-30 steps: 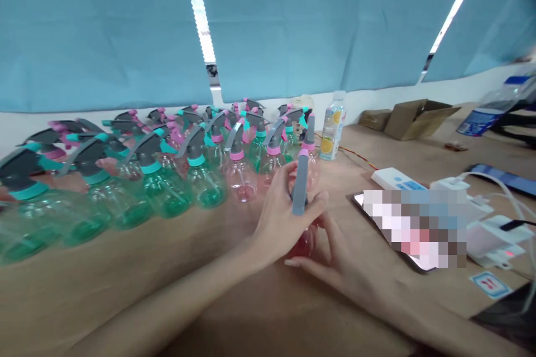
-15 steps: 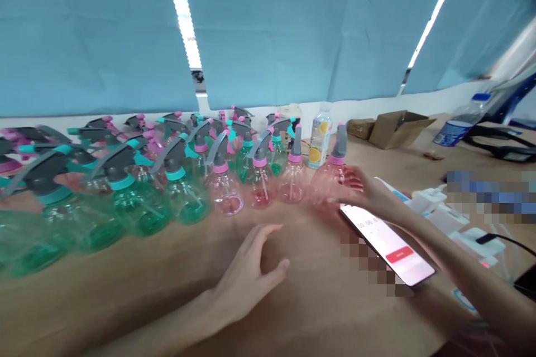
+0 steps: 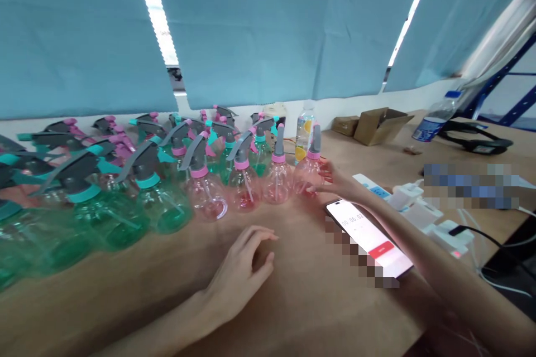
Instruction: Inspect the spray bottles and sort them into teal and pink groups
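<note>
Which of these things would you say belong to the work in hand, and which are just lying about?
Work in hand: pink spray bottle at the right hand; green spray bottles.

Lying about: water bottle; cardboard box; power strip.

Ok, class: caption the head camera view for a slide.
Right hand touches a clear pink plastic spray bottle; left hand rests on a light wooden table.

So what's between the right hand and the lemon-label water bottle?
The head view shows a clear pink spray bottle with a grey trigger head standing there, between the right hand and the lemon-label water bottle.
</note>
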Motion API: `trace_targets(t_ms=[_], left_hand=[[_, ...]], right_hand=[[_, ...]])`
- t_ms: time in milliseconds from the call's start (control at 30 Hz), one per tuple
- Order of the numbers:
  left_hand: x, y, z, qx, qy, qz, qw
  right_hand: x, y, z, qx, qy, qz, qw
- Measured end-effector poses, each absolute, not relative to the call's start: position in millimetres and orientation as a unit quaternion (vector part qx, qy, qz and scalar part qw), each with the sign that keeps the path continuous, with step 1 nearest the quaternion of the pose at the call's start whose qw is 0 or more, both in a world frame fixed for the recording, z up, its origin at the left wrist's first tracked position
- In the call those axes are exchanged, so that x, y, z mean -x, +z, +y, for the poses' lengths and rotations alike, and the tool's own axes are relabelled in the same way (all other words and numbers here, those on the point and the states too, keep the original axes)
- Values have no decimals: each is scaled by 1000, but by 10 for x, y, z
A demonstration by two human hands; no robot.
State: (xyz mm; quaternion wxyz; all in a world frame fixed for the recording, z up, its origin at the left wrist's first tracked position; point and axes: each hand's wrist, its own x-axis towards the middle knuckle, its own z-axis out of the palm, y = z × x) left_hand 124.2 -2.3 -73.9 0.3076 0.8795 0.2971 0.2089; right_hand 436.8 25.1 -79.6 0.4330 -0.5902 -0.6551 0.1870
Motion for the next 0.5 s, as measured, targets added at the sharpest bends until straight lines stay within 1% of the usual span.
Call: trace_targets(t_ms=[133,333,433,500], left_hand=[[-1290,-695,-33,-880,209,303,300],[-1303,-665,-83,-882,216,306,287],[-1256,-660,-106,-880,224,311,282],[-1190,-651,-119,-879,222,316,278]], right_hand=[[-4375,-811,270,608,185,-643,427],[-4302,-753,58,675,140,-580,434],[-4051,-639,-225,684,105,-565,449],[-3794,-564,-419,667,60,-581,461]])
